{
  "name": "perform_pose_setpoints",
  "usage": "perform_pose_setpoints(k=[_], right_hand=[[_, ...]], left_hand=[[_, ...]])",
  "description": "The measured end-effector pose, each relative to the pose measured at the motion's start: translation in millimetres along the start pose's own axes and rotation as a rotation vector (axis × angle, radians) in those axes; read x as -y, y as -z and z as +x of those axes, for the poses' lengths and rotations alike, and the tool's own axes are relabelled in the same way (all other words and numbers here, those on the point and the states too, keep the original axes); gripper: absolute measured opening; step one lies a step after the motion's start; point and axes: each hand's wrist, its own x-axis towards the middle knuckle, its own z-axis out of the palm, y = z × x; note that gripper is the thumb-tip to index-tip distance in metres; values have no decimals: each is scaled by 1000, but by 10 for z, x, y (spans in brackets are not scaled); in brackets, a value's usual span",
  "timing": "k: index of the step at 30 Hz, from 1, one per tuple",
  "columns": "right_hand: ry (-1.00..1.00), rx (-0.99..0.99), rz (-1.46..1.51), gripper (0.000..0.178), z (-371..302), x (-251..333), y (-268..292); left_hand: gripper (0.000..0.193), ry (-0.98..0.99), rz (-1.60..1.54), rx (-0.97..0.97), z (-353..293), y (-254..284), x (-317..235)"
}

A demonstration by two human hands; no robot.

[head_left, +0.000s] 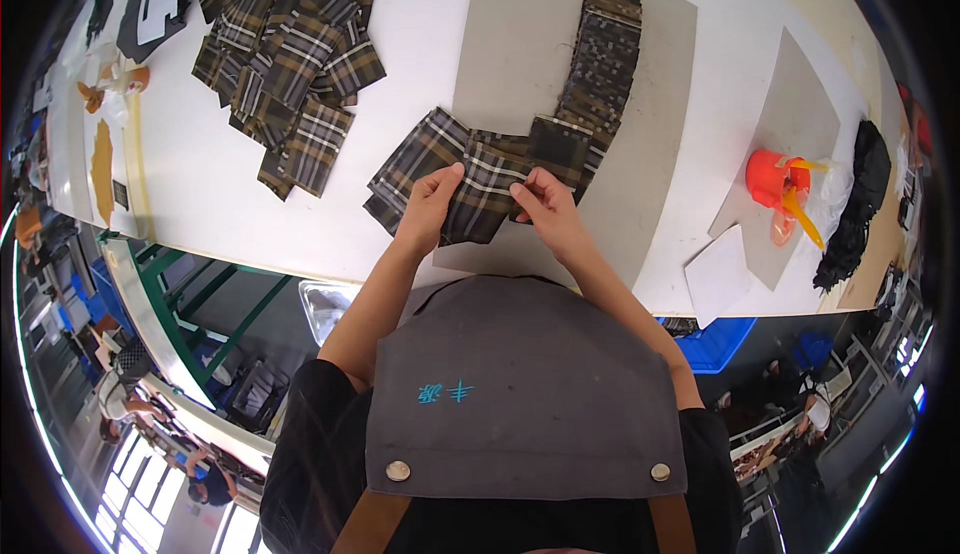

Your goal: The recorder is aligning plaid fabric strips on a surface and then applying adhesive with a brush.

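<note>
Between my two hands is a plaid fabric piece [488,182], dark with white and brown stripes, held near the table's front edge. My left hand [430,199] pinches its left side, thumb on top. At its right side my right hand [547,204] is closed, thumb and fingers gripping the edge. Under and beside my left hand lie more plaid pieces [425,151]. Just beyond my right hand a dark patterned piece [558,149] sits at the near end of a long overlapping row of dark checked pieces [603,64], which runs away from me on a grey board [510,44].
A loose heap of plaid pieces [300,49] covers the far left of the white table [410,54]. At right stand a red pot [768,176] with a yellow-handled tool [802,219], a white sheet [717,274] and black material [858,204]. A blue crate [722,344] sits below the edge.
</note>
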Motion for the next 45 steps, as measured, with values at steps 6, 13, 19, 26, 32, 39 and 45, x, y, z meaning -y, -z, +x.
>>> perform_pose_setpoints(k=[6, 13, 19, 26, 32, 39, 45], right_hand=[[130, 80, -256, 16, -108, 5, 45], [178, -249, -70, 26, -175, 87, 149], [191, -484, -608, 31, -149, -12, 679], [160, -460, -781, 24, 1, 28, 604], [174, -256, -267, 19, -160, 26, 592], [177, -410, -432, 21, -190, -181, 717], [150, -504, -607, 25, -132, -102, 740]], left_hand=[[35, 152, -136, 253, 21, 78, -100], [17, -160, 264, 40, 139, 333, -101], [37, -1058, 1194, -494, 137, 94, -243], [47, -590, 940, -105, 360, -571, 443], [54, -599, 835, -135, 368, -600, 489], [47, -596, 815, -97, 402, -683, 548], [38, -650, 932, -101, 544, -770, 562]])
